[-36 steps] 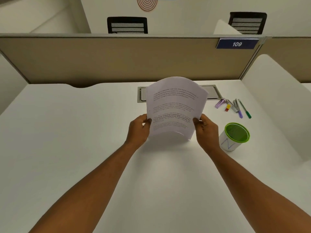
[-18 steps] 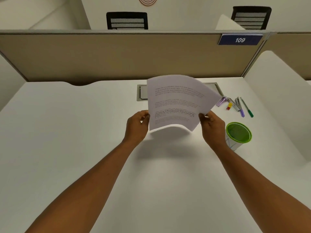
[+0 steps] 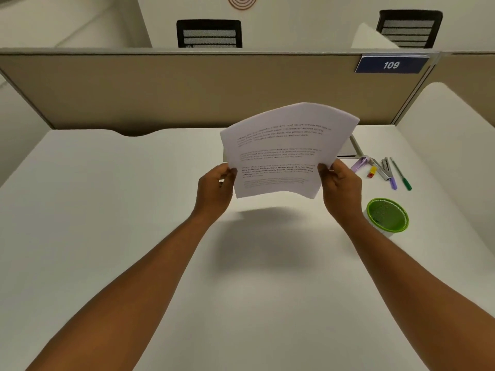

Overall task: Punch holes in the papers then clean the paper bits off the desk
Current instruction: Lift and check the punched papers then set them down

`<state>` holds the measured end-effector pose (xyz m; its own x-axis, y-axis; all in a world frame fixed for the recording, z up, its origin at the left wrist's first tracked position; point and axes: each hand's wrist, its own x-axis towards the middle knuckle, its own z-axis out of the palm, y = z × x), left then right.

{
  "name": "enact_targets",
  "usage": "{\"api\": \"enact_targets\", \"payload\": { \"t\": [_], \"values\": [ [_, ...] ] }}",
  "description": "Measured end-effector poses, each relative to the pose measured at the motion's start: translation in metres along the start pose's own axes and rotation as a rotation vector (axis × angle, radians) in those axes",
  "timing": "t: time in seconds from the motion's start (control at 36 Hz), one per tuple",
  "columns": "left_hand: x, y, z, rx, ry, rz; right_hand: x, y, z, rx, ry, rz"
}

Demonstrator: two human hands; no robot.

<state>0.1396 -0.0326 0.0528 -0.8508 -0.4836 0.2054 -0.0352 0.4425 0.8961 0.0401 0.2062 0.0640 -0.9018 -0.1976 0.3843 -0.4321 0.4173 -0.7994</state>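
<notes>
A thin stack of printed white papers [image 3: 284,151] is held in the air above the white desk [image 3: 107,210], bowed and tilted clockwise, its top leaning right. My left hand [image 3: 214,188] grips the lower left edge of the papers. My right hand [image 3: 340,186] grips the lower right edge. A small metal punch tool with a purple handle [image 3: 383,170] lies on the desk at the right, beyond my right hand.
A green-rimmed white cup [image 3: 387,218] stands right of my right hand. A green pen [image 3: 401,174], a purple clip [image 3: 360,163] and a small red-yellow item [image 3: 371,172] lie nearby. A grey cable tray [image 3: 351,148] sits behind the papers. Beige partition [image 3: 187,89] bounds the back, a white divider [image 3: 450,145] the right.
Both hands lifted the papers off the desk and turned them clockwise, so the top now leans right. The right hand moved further right.
</notes>
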Motion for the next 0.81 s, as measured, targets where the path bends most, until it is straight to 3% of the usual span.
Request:
{"api": "enact_targets", "payload": {
  "t": [0.25, 0.5, 0.81],
  "values": [
    [0.009, -0.010, -0.032, -0.029, 0.103, -0.046, 0.002, -0.023, 0.027, 0.118, -0.084, 0.028],
    [0.011, -0.038, -0.075, 0.018, 0.159, -0.168, -0.010, -0.040, 0.081, 0.481, -0.149, 0.335],
    [0.005, -0.085, -0.116, 0.063, 0.234, -0.385, -0.040, -0.044, 0.155, 0.484, -0.303, 0.652]
  ]
}}
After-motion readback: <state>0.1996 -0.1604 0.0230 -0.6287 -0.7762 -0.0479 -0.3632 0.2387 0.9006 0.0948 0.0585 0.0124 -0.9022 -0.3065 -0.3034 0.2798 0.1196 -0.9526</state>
